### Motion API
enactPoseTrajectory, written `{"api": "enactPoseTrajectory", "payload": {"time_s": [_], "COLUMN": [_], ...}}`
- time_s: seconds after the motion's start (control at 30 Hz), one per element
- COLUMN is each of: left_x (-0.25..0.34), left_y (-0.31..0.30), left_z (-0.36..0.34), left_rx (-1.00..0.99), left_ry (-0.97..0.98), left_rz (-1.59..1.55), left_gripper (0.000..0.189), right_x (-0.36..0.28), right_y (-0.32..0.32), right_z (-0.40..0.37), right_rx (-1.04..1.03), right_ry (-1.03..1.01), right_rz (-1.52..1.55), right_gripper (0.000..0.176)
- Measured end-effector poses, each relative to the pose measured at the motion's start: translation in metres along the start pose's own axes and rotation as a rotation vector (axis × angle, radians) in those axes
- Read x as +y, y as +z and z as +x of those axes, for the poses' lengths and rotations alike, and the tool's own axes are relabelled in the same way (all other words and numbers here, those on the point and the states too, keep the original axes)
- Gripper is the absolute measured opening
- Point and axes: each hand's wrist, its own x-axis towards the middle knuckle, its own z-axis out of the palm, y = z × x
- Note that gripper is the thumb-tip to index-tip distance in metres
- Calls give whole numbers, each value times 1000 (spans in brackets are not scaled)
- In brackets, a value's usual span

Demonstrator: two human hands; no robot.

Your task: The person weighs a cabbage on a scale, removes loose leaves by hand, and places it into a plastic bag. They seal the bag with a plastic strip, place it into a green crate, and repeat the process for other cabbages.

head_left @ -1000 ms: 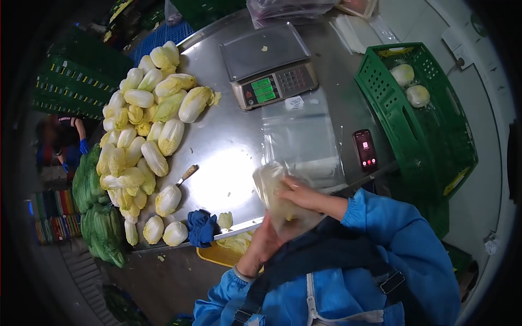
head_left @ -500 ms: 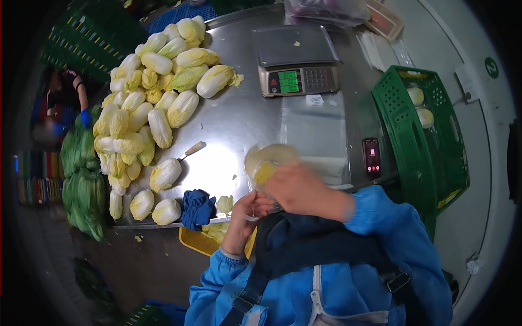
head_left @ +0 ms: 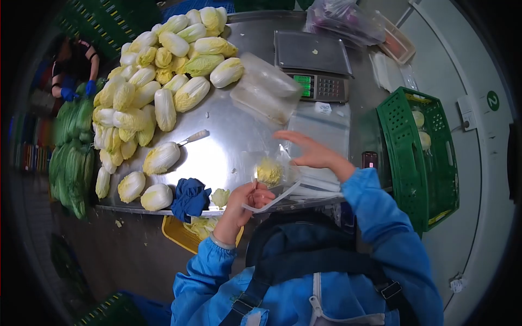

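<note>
A yellow-topped napa cabbage (head_left: 269, 170) sits inside a clear plastic bag (head_left: 288, 168) near the table's front edge. My left hand (head_left: 251, 200) is at its lower left, fingers curled on the bag's edge. A pale plastic strip (head_left: 280, 199) runs from these fingers toward the right. My right hand (head_left: 314, 153) hovers just right of and above the cabbage, fingers apart; I see nothing held in it. Beyond, a translucent plastic sheet (head_left: 265, 89) lies or slides, slightly blurred, between the cabbage pile (head_left: 147, 81) and the scale (head_left: 312, 65).
A knife (head_left: 194, 137), loose cabbages and a blue cloth (head_left: 190, 199) lie to the left. Flat clear bags (head_left: 321, 130) and a phone (head_left: 370, 160) lie right. A green crate (head_left: 391, 127) stands beyond the right edge, a yellow bin (head_left: 176, 232) below. A co-worker (head_left: 76, 65) stands far left.
My right hand has moved up and right off the cabbage, its fingers spreading. The plastic sheet now appears left of the scale. My left hand stays low by the bag. The view has shifted slightly.
</note>
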Motion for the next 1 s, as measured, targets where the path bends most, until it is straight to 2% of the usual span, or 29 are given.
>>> {"api": "enactPoseTrajectory", "payload": {"time_s": [0.03,0.1,0.2,0.23,0.33,0.43,0.47,0.53,0.57,0.67,0.7,0.8,0.83,0.87,0.93,1.0], "left_x": [0,0,-8,-22,-75,-138,-162,-184,-194,-191,-193,-192,-191,-192,-200,-200], "left_y": [2,4,9,-1,-12,-22,-36,-34,-35,-6,-7,-4,1,4,5,13], "left_z": [2,4,-17,-23,-41,-42,-35,-35,-38,-57,-59,-66,-69,-70,-67,-68], "left_rx": [4,-6,105,65,-9,102,154,202,217,293,291,273,280,287,311,353], "left_ry": [23,78,145,198,211,-7,-66,-58,-49,-61,-62,-52,-45,-37,-25,-6], "left_rz": [6,31,36,51,108,136,150,211,196,196,206,266,279,287,267,238], "left_gripper": [32,33,38,46,52,56,55,53,52,44,42,38,38,38,38,38], "right_x": [4,9,9,17,22,49,48,52,58,29,22,13,12,9,-7,-36], "right_y": [10,18,-7,-13,-10,21,29,41,49,45,45,37,29,22,12,16], "right_z": [6,14,-7,-29,-112,-201,-225,-259,-273,-278,-276,-292,-295,-298,-295,-273], "right_rx": [-55,-267,-61,0,86,119,133,167,219,423,234,-103,-80,-31,59,294], "right_ry": [55,224,297,253,124,142,228,390,531,907,1002,971,911,944,827,206], "right_rz": [173,326,261,319,297,69,80,95,280,857,789,583,711,756,187,-413], "right_gripper": [29,28,21,14,9,10,10,9,19,32,41,37,34,29,30,31]}}
